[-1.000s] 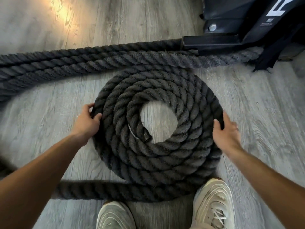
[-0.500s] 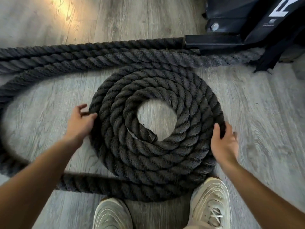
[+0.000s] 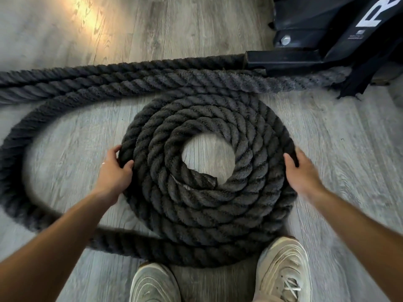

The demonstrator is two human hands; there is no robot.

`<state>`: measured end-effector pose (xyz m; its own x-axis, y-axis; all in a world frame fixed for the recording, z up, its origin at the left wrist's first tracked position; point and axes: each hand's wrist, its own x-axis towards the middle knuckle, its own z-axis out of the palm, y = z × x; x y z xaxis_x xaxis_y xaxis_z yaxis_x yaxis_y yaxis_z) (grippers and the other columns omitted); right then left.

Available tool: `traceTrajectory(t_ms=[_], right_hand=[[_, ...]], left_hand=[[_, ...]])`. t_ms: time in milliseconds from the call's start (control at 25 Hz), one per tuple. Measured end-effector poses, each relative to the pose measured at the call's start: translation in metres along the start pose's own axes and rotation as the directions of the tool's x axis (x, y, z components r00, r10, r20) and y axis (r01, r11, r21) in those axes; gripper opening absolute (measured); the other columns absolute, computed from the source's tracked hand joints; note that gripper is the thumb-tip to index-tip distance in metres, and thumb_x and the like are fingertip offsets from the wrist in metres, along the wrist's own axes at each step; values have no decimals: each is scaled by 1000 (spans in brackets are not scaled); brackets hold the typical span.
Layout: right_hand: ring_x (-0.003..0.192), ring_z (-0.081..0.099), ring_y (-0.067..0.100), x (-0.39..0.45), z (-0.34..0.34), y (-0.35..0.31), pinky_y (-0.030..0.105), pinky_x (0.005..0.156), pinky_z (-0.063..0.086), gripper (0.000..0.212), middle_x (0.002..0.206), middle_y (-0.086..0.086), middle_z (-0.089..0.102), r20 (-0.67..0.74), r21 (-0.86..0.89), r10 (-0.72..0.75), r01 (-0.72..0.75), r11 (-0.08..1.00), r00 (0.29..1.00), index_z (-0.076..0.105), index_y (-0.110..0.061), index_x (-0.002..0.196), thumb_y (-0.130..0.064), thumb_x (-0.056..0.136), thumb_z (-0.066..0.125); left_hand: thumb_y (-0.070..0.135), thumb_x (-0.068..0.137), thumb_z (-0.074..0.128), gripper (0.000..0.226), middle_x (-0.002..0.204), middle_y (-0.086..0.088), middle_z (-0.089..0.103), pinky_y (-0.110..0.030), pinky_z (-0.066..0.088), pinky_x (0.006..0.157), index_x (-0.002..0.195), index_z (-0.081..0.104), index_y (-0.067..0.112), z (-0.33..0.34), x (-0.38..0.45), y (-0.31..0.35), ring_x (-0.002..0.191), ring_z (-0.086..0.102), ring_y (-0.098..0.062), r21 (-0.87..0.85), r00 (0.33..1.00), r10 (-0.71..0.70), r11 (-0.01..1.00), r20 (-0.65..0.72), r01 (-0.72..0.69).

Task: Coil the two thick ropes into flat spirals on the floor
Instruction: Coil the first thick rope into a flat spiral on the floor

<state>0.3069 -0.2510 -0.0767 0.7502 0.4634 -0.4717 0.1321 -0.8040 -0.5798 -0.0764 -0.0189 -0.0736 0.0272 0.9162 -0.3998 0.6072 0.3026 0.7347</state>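
Observation:
A thick dark rope lies in a flat spiral (image 3: 209,184) on the wooden floor in front of me, its cut end at the inner hole. My left hand (image 3: 114,168) clasps the spiral's left outer turn, thumb on top. My right hand (image 3: 302,172) presses against the right outer turn, fingers curled over its edge. The loose tail (image 3: 19,162) leaves the spiral's near side and sweeps in a wide loop to the left. A second rope length (image 3: 152,80) runs straight along the floor behind the spiral.
A black metal machine base (image 3: 305,57) with a bolt stands at the back right, the ropes running to it. A black strap (image 3: 357,81) hangs beside it. My two pale sneakers (image 3: 283,271) stand at the spiral's near edge. Grey wood floor (image 3: 349,149) lies right.
The loose tail has swung further left and bowed into a wider loop. Both hands have stayed on the spiral's sides, shifting slightly along its rim as it turned.

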Motion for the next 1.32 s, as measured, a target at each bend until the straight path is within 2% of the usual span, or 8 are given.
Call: traceTrajectory(t_ms=[160, 320, 480, 640, 720, 1000, 1200, 1320], right_hand=[[136, 46, 29, 47, -11, -40, 42, 113, 37, 57, 151, 2, 48, 94, 12, -75, 74, 997, 993, 40, -33, 153, -50, 100, 51], [123, 53, 39, 26, 10, -30, 44, 95, 47, 54, 134, 13, 53, -96, 2, -15, 15, 1000, 995, 48, -25, 143, -57, 100, 43], [128, 46, 45, -44, 33, 9, 44, 86, 42, 61, 153, 21, 34, -181, -1, 78, -79, 997, 980, 29, -22, 154, -53, 103, 37], [137, 42, 38, -71, 30, 30, 49, 109, 36, 63, 152, 16, 43, -107, -23, 12, -15, 1000, 994, 31, -17, 155, -51, 103, 37], [135, 45, 37, -61, 24, 26, 50, 111, 37, 59, 149, 13, 47, -74, -23, -7, 5, 1000, 997, 36, -16, 152, -49, 104, 38], [134, 45, 38, 27, -16, -16, 47, 108, 42, 59, 151, 13, 45, -5, -165, -36, 35, 986, 999, 38, -23, 153, -53, 102, 40], [128, 49, 40, 25, -2, -24, 49, 103, 45, 58, 146, 16, 46, -75, -53, 43, -47, 998, 996, 40, -24, 151, -53, 102, 42], [125, 47, 45, -23, 16, -3, 48, 90, 46, 57, 147, 19, 37, -166, 4, 163, -165, 986, 973, 33, -21, 152, -49, 103, 40]], left_hand=[[14, 96, 64, 56, 116, -7, 62, -41, 56, 80, 143, 41, 35, -3, -39, -20, 93, 65, -20, -194, 991, -133, 973, -18, 127], [6, 88, 71, 66, 109, -5, 69, -32, 52, 60, 142, 42, 34, -13, -19, -14, 90, 68, -22, -225, 961, -275, 935, 25, 273], [19, 92, 68, 56, 123, -3, 66, -30, 49, 73, 143, 46, 29, -12, 24, 13, 99, 65, -19, -211, 986, -160, 964, 36, 164], [26, 94, 66, 52, 130, -3, 63, -40, 52, 96, 143, 47, 32, -5, 53, 31, 109, 63, -22, -54, 996, -63, 996, 66, 67], [26, 96, 62, 53, 131, -5, 62, -47, 52, 99, 144, 43, 37, -3, 51, 26, 113, 62, -26, -3, 997, -55, 998, 50, 55], [15, 98, 57, 54, 133, -12, 58, -51, 52, 98, 144, 37, 33, 16, -32, -14, 115, 61, -30, -189, 985, -164, 970, -48, 152], [17, 97, 61, 58, 119, -6, 63, -32, 50, 61, 147, 34, 31, 6, -34, -11, 88, 65, -20, -239, 953, -304, 925, 9, 297], [25, 94, 65, 55, 125, -6, 62, -34, 54, 74, 144, 42, 29, 3, -7, 2, 99, 65, -20, -132, 981, -191, 974, -27, 186]])
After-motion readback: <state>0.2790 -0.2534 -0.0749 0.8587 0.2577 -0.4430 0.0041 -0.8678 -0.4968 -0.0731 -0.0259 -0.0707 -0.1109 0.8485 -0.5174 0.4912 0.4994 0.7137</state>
